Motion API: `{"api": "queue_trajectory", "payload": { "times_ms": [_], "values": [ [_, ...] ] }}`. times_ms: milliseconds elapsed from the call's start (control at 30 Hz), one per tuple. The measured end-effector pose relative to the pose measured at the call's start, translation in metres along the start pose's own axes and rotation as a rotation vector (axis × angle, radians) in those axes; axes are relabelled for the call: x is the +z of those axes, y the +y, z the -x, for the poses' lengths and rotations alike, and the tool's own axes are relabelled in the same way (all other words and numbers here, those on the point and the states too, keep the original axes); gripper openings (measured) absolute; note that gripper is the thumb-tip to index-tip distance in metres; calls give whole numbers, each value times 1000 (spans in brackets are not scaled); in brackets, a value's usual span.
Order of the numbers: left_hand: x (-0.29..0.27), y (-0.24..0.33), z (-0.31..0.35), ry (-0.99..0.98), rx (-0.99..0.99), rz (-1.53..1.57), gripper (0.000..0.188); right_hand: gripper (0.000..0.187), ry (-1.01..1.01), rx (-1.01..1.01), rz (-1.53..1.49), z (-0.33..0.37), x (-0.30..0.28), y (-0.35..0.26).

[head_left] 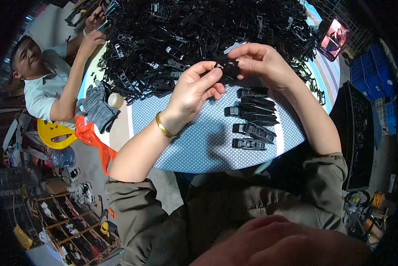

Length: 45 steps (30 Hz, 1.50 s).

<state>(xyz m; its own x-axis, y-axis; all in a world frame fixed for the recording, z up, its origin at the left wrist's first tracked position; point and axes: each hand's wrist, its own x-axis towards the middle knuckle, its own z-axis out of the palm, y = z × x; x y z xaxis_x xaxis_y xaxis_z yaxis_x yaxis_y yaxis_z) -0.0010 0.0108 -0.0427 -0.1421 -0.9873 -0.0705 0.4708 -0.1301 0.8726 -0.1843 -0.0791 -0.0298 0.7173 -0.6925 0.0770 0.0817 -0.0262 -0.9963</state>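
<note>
My left hand (pixel 188 92) and my right hand (pixel 269 66) meet above the table, fingers pinched on a small black plastic part (pixel 229 70). Fingers cover some of it, so its exact kind is unclear. A gold bangle circles my left wrist. Below my right hand, several long black plastic clip-like pieces (pixel 257 110) lie side by side in a column on the dotted blue-grey table cover (pixel 185 146). Just beyond both hands spreads a large heap of similar loose black pieces (pixel 181 40), some showing greyish parts.
Across the table's left side, a co-worker (pixel 52 84) has both hands near the heap. Grey gloves (pixel 98 108), a tape roll (pixel 115 100) and a red plastic bag (pixel 91 135) lie at the left edge. A lit phone (pixel 334 40) stands at the right; blue crates (pixel 374 73) are beyond.
</note>
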Motion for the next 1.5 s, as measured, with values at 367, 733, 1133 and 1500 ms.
{"api": "queue_trajectory", "payload": {
  "times_ms": [367,733,1133,1500],
  "values": [
    [4,7,0,286,281,-208,29,20,281,-197,787,7,-1,-9],
    [5,17,0,195,224,91,37,24,-40,-233,973,11,-3,-7],
    [15,-3,4,-4,262,-186,52,30,71,-125,255,14,6,-18],
    [9,-6,5,-3,220,-175,44,29,189,-643,923,14,23,-3]
  ]
}}
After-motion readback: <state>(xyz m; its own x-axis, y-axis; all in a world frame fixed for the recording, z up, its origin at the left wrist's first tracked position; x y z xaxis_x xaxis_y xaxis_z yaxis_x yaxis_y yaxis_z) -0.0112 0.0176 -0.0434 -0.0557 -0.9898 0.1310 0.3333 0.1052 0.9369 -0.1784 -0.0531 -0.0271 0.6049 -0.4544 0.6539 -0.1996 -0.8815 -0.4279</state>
